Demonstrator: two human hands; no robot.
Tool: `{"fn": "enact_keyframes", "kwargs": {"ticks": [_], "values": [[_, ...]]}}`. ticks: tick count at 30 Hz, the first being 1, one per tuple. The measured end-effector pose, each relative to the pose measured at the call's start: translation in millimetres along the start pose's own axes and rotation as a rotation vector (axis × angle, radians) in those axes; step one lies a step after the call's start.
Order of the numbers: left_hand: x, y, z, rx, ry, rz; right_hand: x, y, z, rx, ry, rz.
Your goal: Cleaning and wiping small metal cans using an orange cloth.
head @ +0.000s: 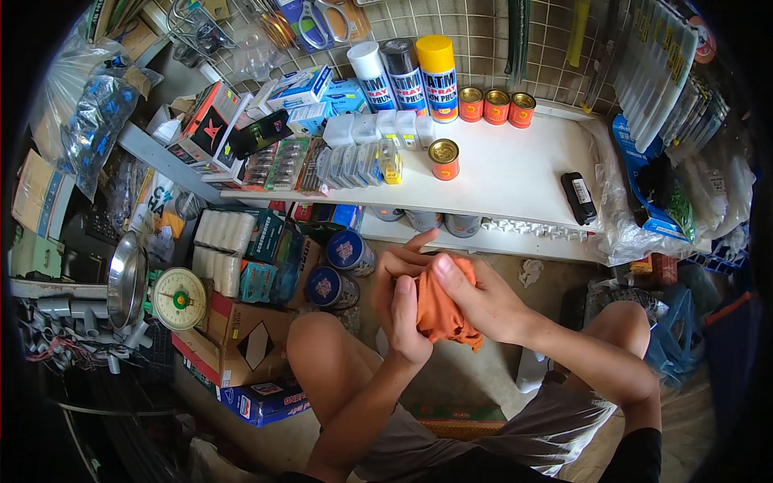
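Note:
An orange cloth [445, 311] is bunched between my two hands, above my knees and just in front of the shelf's edge. My left hand [401, 308] cups its left side, fingers spread upward behind it. From the right, my right hand [486, 302] grips the cloth with the thumb pressed on top. Whether anything is wrapped inside is hidden. Beyond my hands, one small orange can with a gold lid [444, 160] stands alone on the white shelf [501, 169]. Three similar small cans [496, 107] stand in a row at the back.
Three spray cans [404, 78] stand against the wire grid, beside clear plastic boxes [377, 128]. A black object with a label [578, 198] lies at the shelf's right end. To the left are a dial scale [179, 299], a cardboard box [256, 344] and two blue-lidded tubs [344, 250].

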State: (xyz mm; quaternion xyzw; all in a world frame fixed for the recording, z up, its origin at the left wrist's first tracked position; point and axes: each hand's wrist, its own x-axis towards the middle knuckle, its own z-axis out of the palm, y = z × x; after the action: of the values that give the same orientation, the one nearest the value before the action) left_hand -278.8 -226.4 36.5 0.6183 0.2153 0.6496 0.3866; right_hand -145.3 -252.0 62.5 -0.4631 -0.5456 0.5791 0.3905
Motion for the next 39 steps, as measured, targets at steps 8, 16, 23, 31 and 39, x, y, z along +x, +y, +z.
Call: {"fn": "enact_keyframes", "kwargs": {"ticks": [8,16,23,31,39], "values": [[3.7,-0.3,1.7,-0.083,0.134,-0.054,4.4,-0.6,0.7,0.076,0.009,-0.001],[-0.8,2.1,-3.3,0.052,0.112,-0.072,4.8,-5.5,7.5,0.077,0.07,-0.067],[-1.6,-5.0,-4.7,0.045,0.114,0.011,6.6,0.1,6.4,0.154,0.084,0.06],[-1.4,-9.1,-6.2,-0.051,0.017,-0.204,4.6,-4.7,-0.1,-0.102,0.006,-0.053],[-0.5,7.4,0.0,0.167,-0.06,-0.183,3.0,-7.7,-3.4,-0.004,0.132,0.024]]}}
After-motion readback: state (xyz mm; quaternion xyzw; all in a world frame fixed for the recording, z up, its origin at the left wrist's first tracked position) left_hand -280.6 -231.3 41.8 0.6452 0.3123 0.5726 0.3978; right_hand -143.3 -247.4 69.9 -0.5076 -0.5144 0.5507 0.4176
